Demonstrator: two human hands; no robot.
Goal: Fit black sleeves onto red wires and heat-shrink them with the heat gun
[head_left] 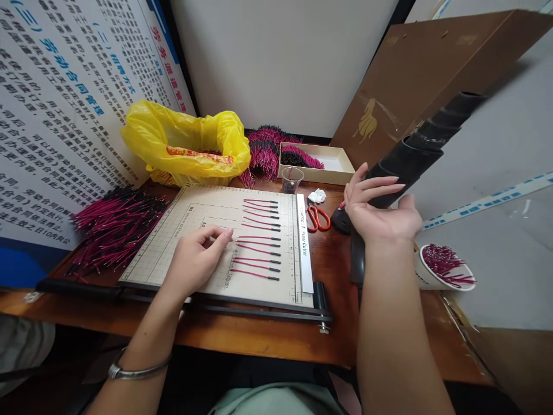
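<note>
Over the paper cutter board (pixel 181 230), my left hand (pixel 199 253) has its thumb and index finger pressed together, beside the left ends of the wires; whatever they hold, if anything, is too small to make out. Several short red wires with black ends (pixel 259 244) lie in a column on the board. My right hand (pixel 382 210) is raised palm up, fingers apart and holding nothing, in front of a black ribbed tube (pixel 408 164). Orange-handled scissors (pixel 318 219) and a crumpled white tissue (pixel 317 196) lie between the board and my right hand.
A yellow plastic bag (pixel 185 144) stands behind the board. Piles of red and black wires (pixel 118 227) lie at the left and back. A shallow box (pixel 339 164), a clear cup (pixel 292 180) and a white cup of red pieces (pixel 447 268) are around. A brown carton (pixel 401 75) leans at right.
</note>
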